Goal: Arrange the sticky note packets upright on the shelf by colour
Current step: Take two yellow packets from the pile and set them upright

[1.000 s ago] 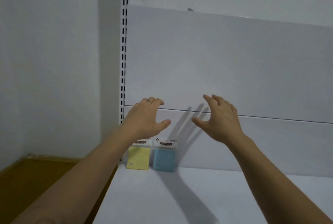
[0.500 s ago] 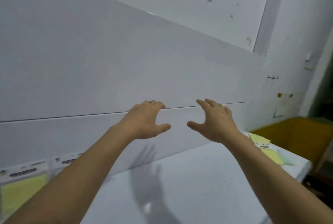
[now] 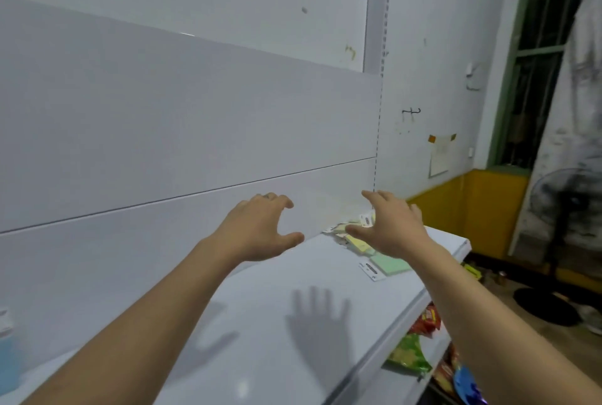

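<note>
Forearms: both bare and stretched forward over the shelf, coming in from the lower corners.
Shelf: white and glossy, running away to the right; it carries two hand shadows.
Lower shelf: below the front edge at the right, snack bags in green, red and blue lie packed together; their print is too blurred to read.
Blue packet: at the far left edge, cut off by the frame, standing against the back panel; only a blue face and a white header strip show.
Left hand: held above the shelf, palm down, fingers curled and spread with the thumb set apart, nothing in it.
Right hand: also above the shelf, fingers splayed, thumb pointing left, empty, and hovering in front of the loose pile.
Green packet: lying flat on the shelf just beneath the right wrist, pale green with a white header card; the dark printed bar on the card cannot be read.
Pile of packets: at the far right end of the shelf against the back panel, lying flat and jumbled, mostly pale yellow with white header cards, partly hidden by the right hand.
Header writing: small dark logos show, but they are illegible.
Wall: white and scuffed, with a paper sheet taped up beyond the shelf end.
</note>
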### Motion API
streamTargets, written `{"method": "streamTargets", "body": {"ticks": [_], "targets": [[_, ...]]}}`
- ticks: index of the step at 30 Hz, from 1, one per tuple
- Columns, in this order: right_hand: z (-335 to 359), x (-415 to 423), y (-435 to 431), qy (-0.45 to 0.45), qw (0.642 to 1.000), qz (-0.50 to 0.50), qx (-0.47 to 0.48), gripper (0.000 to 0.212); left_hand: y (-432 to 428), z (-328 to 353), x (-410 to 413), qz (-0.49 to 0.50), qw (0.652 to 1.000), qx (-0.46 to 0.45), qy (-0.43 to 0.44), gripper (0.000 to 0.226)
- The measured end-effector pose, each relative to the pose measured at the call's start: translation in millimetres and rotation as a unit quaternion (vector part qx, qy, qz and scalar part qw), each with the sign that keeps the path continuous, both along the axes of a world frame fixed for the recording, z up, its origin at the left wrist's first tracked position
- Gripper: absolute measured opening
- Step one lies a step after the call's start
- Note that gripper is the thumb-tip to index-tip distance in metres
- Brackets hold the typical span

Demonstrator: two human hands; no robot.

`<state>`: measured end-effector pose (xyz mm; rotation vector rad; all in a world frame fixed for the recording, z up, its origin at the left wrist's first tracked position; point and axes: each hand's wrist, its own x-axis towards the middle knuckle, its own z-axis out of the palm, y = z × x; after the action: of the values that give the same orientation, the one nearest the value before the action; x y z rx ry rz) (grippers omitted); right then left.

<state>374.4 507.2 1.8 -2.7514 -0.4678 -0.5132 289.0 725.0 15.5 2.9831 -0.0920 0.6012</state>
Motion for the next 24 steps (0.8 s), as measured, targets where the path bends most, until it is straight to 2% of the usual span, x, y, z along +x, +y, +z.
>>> {"method": "streamTargets", "body": {"ticks": [6, 12, 24], "targets": [[-12.6, 31.4, -98.2, 0.018, 0.999, -0.042, 0.026, 0.08, -91.9, -11.7, 43.2, -0.016, 0.999, 0.025, 0.013, 0.062], [-22.7, 48.8, -173.8, 0.024, 0.996, -0.079, 0.04, 0.079, -157.5, -29.8, 82.5, -0.029, 0.999, 0.005, 0.022, 0.058], [-45.0, 75.7, -220.7, 0.079, 0.991, -0.103, 0.03, 0.079, -188.9, -61.9, 143.3, -0.013, 0.998, -0.009, 0.054, 0.06]]}}
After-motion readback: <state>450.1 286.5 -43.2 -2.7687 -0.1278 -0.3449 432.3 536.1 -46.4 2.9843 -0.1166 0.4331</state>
